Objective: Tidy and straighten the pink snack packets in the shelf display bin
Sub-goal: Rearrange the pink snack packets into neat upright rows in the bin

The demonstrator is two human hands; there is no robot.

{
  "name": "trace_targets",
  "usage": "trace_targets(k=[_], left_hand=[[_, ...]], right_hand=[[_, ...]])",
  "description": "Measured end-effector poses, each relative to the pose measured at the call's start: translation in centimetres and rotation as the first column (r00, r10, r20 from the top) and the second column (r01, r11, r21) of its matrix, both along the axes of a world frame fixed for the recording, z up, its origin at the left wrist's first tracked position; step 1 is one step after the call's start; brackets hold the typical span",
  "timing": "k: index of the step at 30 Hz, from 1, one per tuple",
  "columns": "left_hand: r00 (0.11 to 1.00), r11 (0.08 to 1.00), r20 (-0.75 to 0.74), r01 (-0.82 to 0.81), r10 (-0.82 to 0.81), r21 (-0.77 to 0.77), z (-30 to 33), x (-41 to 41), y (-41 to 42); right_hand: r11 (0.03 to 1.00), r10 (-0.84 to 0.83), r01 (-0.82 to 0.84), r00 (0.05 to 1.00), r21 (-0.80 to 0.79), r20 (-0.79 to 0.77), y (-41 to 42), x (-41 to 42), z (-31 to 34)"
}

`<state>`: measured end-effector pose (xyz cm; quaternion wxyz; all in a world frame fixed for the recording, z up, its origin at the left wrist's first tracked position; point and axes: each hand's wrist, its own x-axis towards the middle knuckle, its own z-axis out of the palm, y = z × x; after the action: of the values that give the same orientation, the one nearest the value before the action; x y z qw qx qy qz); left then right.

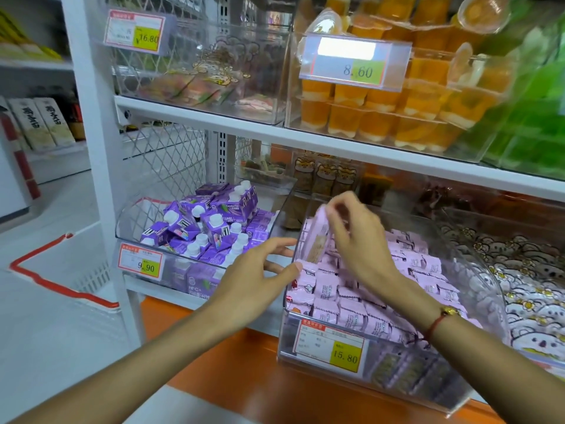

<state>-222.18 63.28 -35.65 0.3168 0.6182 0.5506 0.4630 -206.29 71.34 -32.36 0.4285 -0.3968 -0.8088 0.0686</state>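
Pink packet (318, 237) pinched in right hand (360, 237), left hand (260, 270) beside

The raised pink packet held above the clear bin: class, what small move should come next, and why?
Probably lower the raised pink packet, pinched by the right hand, into the upright rows of pink snack packets in the clear plastic bin; the left hand rests at the bin's left edge.

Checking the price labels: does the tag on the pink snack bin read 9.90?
No, the tag on the front of the pink packet bin reads 15.80; the 9.90 tag is on the purple carton bin beside it.
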Motion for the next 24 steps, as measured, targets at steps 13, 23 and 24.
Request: trace_targets(k=[13, 23, 24], left_hand=[[0.999, 0.883, -0.021, -0.031, 0.046, 0.468, 1.6, 0.9, -0.2], [0.943, 0.98, 0.311, -0.163, 0.121, 0.112, 2.3, 0.7, -0.1], [0.945, 0.981, 0.307, -0.158, 0.118, 0.112, 2.3, 0.8, -0.2]], right_hand=[[0.638, -0.314, -0.463, 0.573, -0.615, -0.757, -4.7, 1.8, 0.9], [0.993, 0.104, -0.118, 0.938, 0.024, 0.33, -5.8, 2.2, 0.2], [0.986, 0.054, -0.112, 0.914, 0.122, 0.402, -5.6, 2.0, 0.0]])
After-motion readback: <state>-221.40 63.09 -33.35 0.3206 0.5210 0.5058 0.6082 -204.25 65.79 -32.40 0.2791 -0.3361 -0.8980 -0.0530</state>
